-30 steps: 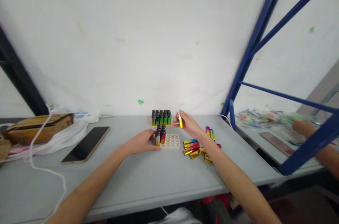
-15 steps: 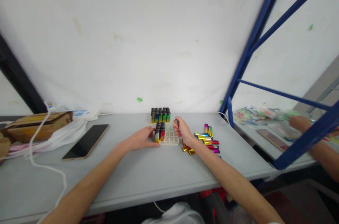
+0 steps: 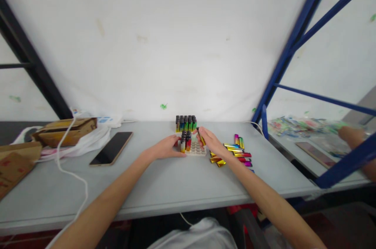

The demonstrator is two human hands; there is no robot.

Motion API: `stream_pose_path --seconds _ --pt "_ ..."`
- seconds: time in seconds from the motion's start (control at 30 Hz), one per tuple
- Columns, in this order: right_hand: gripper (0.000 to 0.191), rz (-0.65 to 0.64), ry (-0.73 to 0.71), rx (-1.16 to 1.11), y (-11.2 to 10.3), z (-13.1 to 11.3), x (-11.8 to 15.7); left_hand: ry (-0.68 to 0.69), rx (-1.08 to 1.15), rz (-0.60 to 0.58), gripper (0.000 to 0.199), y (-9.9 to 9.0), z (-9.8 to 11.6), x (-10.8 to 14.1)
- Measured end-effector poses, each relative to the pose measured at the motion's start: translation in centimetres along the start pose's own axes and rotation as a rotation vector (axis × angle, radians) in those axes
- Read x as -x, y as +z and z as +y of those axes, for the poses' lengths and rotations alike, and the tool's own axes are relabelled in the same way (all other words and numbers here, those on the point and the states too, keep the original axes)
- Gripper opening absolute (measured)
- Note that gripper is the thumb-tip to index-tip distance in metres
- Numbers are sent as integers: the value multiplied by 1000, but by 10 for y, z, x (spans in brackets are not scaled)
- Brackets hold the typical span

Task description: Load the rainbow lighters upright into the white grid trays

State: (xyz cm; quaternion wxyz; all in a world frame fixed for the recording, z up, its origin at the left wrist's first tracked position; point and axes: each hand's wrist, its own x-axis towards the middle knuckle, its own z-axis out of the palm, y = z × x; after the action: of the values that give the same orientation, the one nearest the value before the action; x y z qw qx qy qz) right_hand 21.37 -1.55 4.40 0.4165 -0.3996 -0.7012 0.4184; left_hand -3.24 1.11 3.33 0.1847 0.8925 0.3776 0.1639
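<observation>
A white tray (image 3: 199,150) with rows of round-cornered holes lies on the table. Several black-topped lighters (image 3: 186,143) stand upright in its left part. My left hand (image 3: 166,148) grips the tray's left end, thumb along the front and fingers behind. In my right hand (image 3: 210,141) is one yellowish lighter (image 3: 201,137), pinched and tilted with its dark top up, just above the tray's right part. To the right, several shiny coloured lighters (image 3: 241,155) lie in a loose pile beside my right wrist.
Behind the tray stands a block of upright lighters (image 3: 186,123) close to the wall. A phone (image 3: 111,149), a white cable (image 3: 60,155) and a cardboard box (image 3: 66,130) are on the left. A blue metal frame (image 3: 282,64) rises at right; beyond it shows another person's blurred hand (image 3: 351,135).
My right hand has turned from a closed fist beside the tray, so the lighter in it now shows, tilted. My left hand stays at the tray. The view has swung slightly left.
</observation>
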Motion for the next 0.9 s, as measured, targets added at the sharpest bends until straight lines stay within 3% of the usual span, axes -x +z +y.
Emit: stream_pose_path --seconds 0.2,0.4,0.6,0.73,0.9 --pt "42 52 -281 438 -4 -6 5 -8 -30 -8 64 1 -2 0" --pt "38 -67 -193 410 -6 -7 8 -15 -21 -10 67 1 -3 -1" --pt "31 -171 -259 534 0 6 5 11 3 8 62 -2 4 1" --pt "29 -150 -266 678 9 9 3 8 -7 7 61 0 2 1" --pt "48 -87 -214 869 2 0 0 -13 -80 17 55 2 -4 0"
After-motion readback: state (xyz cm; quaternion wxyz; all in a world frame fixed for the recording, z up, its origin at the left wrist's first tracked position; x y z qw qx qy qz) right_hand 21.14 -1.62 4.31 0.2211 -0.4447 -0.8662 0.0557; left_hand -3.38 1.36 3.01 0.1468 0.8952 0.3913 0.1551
